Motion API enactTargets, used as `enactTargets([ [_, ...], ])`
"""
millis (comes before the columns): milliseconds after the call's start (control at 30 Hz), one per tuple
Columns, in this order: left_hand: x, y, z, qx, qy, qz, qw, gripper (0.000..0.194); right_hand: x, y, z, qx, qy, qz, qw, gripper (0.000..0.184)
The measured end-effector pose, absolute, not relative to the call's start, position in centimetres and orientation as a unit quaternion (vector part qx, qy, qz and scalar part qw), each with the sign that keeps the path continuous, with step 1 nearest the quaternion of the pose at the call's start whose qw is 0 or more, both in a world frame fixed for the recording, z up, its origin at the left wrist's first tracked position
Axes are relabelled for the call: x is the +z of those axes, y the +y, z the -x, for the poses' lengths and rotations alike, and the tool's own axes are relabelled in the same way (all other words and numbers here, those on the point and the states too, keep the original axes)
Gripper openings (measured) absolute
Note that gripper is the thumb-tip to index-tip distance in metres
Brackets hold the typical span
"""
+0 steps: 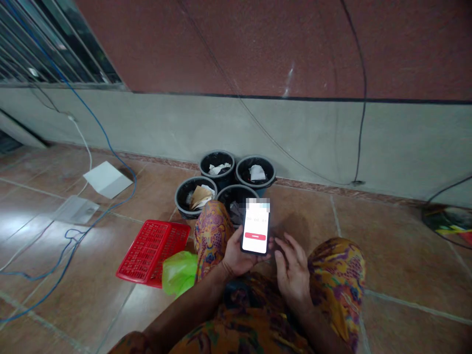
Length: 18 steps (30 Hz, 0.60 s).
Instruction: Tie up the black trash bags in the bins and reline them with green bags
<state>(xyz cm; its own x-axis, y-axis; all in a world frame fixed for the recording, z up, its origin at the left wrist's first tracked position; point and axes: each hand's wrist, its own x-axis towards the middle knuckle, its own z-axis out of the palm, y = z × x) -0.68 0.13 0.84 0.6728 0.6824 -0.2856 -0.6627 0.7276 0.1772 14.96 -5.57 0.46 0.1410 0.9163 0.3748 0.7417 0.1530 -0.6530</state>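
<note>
Along the wall (236,137), four black pots (218,169) holding crumpled paper (201,196), left hand (236,258) gripping smartphone (255,227), right hand (291,270) open

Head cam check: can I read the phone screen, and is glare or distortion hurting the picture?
In the head view, the phone screen is bright and washed out, with a pixelated patch over its top edge, so its small digits are hard to read. Glare whitens the floor tiles at left, and wide-angle distortion bends the wall lines.
</note>
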Motion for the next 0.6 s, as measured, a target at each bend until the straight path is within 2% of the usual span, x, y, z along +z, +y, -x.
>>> enactTargets([
  [167, 2.5, 1.0, 4.2, 0.438, 0.177, -0.061, 0.879, 0.065, 0.6, -5.5, -15.1, 0.125, -0.637, 0.637, 0.416, 0.034],
  [333, 2.7, 1.6, 11.3, 0.525, 0.244, -0.080, 0.812, 0.064, 0.6, -5.1, -14.8, 0.154, -0.635, 0.629, 0.422, 0.038],
  [467, -0.3, 1.1, 18.2, 0.613, 0.305, -0.053, 0.727, 0.061, 0.0, -4.8, -14.2, 0.183, -0.638, 0.628, 0.406, 0.040],
  [600, -5.6, 0.0, 24.8, 0.657, 0.362, 0.025, 0.661, 0.054, -1.2, -4.5, -13.7, 0.212, -0.645, 0.630, 0.378, 0.041],
])
